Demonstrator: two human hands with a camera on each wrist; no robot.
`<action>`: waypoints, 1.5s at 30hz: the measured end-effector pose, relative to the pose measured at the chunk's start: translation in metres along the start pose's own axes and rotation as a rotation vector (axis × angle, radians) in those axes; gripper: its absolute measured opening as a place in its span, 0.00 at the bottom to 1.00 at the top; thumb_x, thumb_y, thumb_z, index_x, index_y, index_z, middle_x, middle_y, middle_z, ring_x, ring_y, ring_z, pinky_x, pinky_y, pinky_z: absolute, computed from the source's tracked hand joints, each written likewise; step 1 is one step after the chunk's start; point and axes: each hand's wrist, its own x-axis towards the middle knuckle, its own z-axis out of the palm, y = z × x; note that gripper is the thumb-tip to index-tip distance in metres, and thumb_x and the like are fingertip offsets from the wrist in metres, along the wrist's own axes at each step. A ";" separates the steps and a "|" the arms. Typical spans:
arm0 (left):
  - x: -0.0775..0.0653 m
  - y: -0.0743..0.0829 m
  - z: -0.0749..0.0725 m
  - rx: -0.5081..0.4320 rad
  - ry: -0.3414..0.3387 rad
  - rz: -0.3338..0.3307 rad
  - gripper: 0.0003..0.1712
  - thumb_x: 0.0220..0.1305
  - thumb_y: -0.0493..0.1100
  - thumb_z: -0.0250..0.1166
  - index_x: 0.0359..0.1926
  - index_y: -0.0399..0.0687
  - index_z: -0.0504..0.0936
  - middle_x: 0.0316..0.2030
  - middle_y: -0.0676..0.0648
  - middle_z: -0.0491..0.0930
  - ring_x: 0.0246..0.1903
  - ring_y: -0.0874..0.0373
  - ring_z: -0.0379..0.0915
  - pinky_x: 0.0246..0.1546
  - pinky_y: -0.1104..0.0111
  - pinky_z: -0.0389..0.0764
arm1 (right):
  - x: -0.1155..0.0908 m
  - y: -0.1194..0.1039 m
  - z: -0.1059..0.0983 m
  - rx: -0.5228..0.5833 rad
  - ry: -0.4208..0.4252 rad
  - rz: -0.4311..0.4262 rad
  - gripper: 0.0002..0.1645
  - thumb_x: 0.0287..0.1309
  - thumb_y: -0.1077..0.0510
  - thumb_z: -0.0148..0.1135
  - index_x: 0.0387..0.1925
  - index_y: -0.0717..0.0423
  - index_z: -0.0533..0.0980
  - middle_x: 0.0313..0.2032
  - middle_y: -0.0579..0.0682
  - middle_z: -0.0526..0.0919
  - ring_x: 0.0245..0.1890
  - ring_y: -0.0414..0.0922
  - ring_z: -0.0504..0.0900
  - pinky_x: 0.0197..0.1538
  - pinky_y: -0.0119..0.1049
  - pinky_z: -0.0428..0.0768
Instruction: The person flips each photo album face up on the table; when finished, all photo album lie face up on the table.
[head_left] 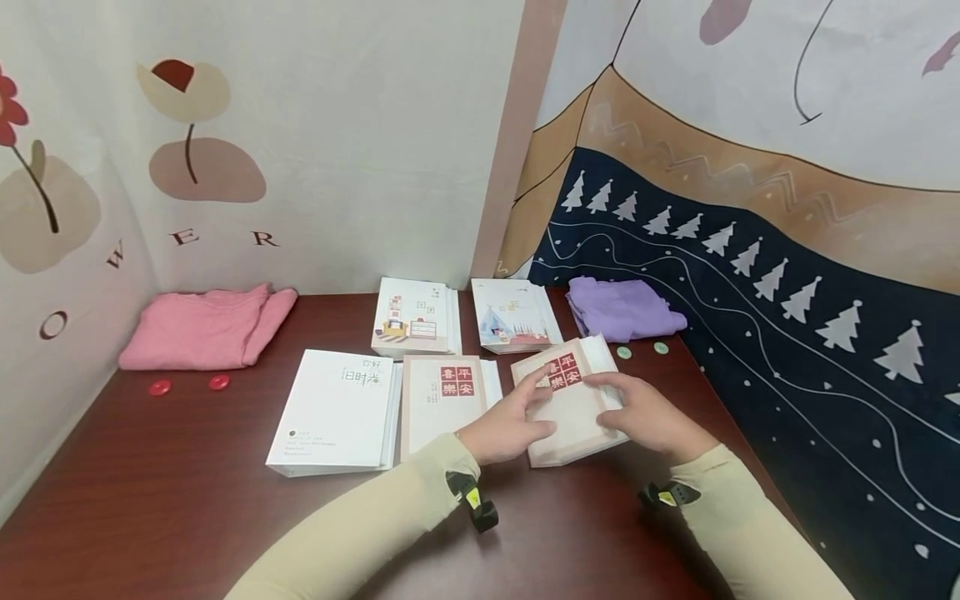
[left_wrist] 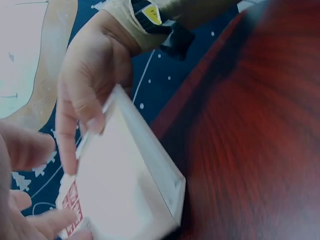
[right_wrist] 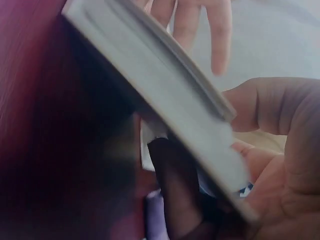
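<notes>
A cream photo album (head_left: 564, 425) with a red square of characters on its cover is tilted at the table's right. My right hand (head_left: 645, 417) grips it by its right edge; in the right wrist view, the thumb (right_wrist: 255, 107) lies at the upper cover and a finger (right_wrist: 175, 185) is beneath the lower one. Close over the cover's left side, my left hand (head_left: 510, 423) has its fingers extended and spread. The left wrist view shows those fingers (left_wrist: 55, 222) near the red print. Just left of them lies a matching cream album (head_left: 442, 421).
A white album (head_left: 330, 408) lies at the front left of the group, with two illustrated albums (head_left: 412, 315) (head_left: 513, 312) behind. Folded pink cloth (head_left: 202, 329) is far left, with two red discs (head_left: 219, 382) before it. Purple cloth (head_left: 622, 308) and two green discs (head_left: 661, 348) sit back right.
</notes>
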 end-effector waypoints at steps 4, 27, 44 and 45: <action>0.001 -0.003 -0.004 0.128 0.096 -0.043 0.48 0.74 0.43 0.63 0.86 0.51 0.47 0.82 0.36 0.55 0.81 0.46 0.50 0.80 0.52 0.56 | 0.004 0.013 0.000 0.006 0.003 0.086 0.41 0.60 0.62 0.69 0.75 0.57 0.70 0.71 0.68 0.71 0.61 0.62 0.73 0.63 0.60 0.77; 0.008 -0.011 -0.013 0.071 0.156 -0.165 0.47 0.72 0.41 0.64 0.83 0.35 0.50 0.81 0.33 0.55 0.80 0.42 0.52 0.80 0.50 0.56 | 0.029 0.023 0.014 0.024 -0.072 0.119 0.44 0.60 0.54 0.72 0.76 0.59 0.69 0.72 0.69 0.70 0.65 0.65 0.74 0.67 0.65 0.75; -0.039 0.020 -0.070 0.247 0.259 -0.046 0.50 0.75 0.51 0.64 0.85 0.44 0.47 0.84 0.41 0.47 0.80 0.39 0.53 0.79 0.46 0.57 | 0.031 0.022 -0.005 0.059 0.024 0.039 0.43 0.72 0.48 0.66 0.79 0.60 0.62 0.75 0.67 0.67 0.73 0.69 0.67 0.70 0.65 0.72; -0.044 0.022 -0.079 0.272 0.280 -0.035 0.50 0.75 0.52 0.64 0.85 0.43 0.47 0.84 0.40 0.46 0.81 0.39 0.50 0.80 0.46 0.54 | 0.031 0.022 -0.009 0.045 0.047 0.023 0.43 0.73 0.47 0.65 0.80 0.60 0.62 0.76 0.67 0.66 0.74 0.69 0.66 0.71 0.66 0.71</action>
